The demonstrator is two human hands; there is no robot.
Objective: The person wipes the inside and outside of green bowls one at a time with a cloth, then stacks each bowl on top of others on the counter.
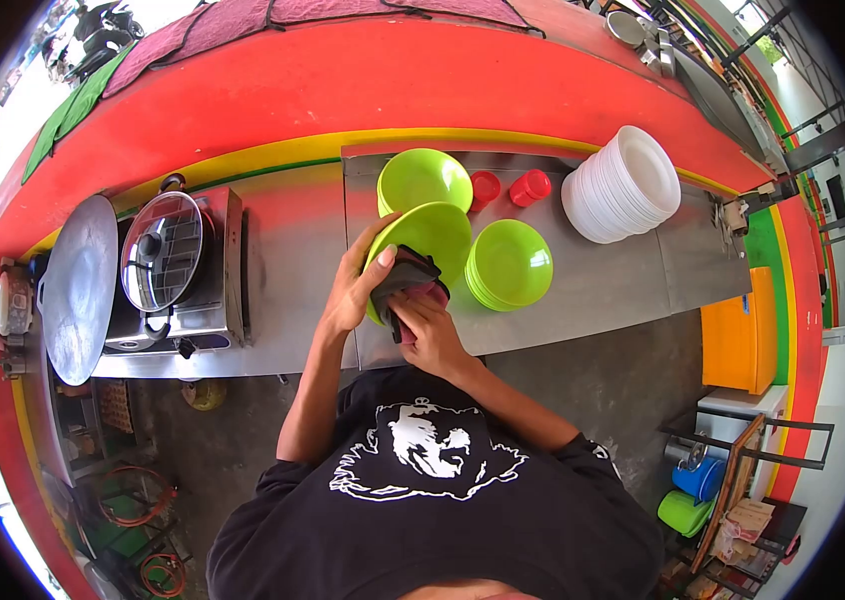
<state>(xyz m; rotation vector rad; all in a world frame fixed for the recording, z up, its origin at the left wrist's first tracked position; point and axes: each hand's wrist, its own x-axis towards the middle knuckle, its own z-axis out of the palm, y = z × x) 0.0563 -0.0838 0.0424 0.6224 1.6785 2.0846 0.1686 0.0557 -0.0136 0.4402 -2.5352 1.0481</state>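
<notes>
Head view: left hand (pixel 353 285) grips tilted green bowl (pixel 435 235); right fingers (pixel 423 312) clutch dark cloth (pixel 405 280) against it.

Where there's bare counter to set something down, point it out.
Bare steel lies between the stove and the left hand, and on the counter right of the white dish stack. It is crowded where the green bowls, red containers and that stack stand close together.

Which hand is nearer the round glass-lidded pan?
Left. The left hand, gripping a lime-green bowl, is to the right of the pan; the right hand, holding a dark cloth against that bowl, is farther right.
</notes>
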